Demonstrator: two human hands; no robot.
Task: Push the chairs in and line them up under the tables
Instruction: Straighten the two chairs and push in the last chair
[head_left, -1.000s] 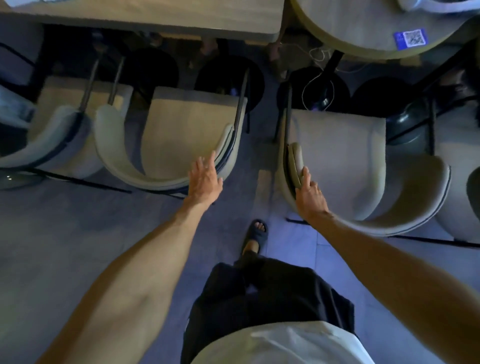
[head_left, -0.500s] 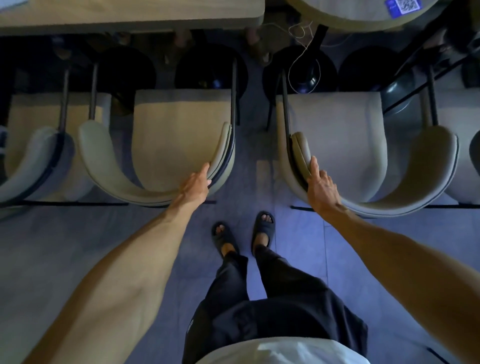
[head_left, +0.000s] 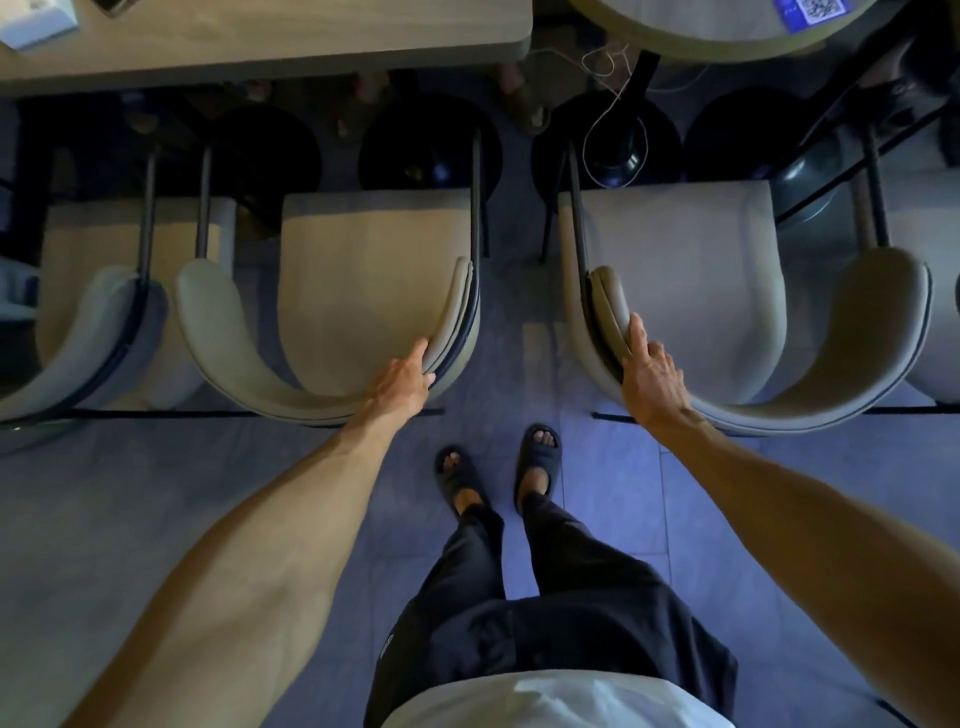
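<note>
Two beige upholstered chairs with curved backrests face the tables. The left chair points at a rectangular wooden table, and its seat front stops short of the table's edge. The right chair points at a round table. My left hand grips the right end of the left chair's backrest. My right hand holds the left end of the right chair's backrest, one finger stretched along its padded rim. I stand in the gap between the two chairs.
Another beige chair stands at far left and a fourth at the right edge. Black pedestal bases and a loose white cable lie under the tables. Someone's sandalled foot shows beneath the table.
The right chair, angled a second ago, now sits square beside the left one. My left hand went from lying flat to gripping the backrest end. Both my feet now stand side by side.
</note>
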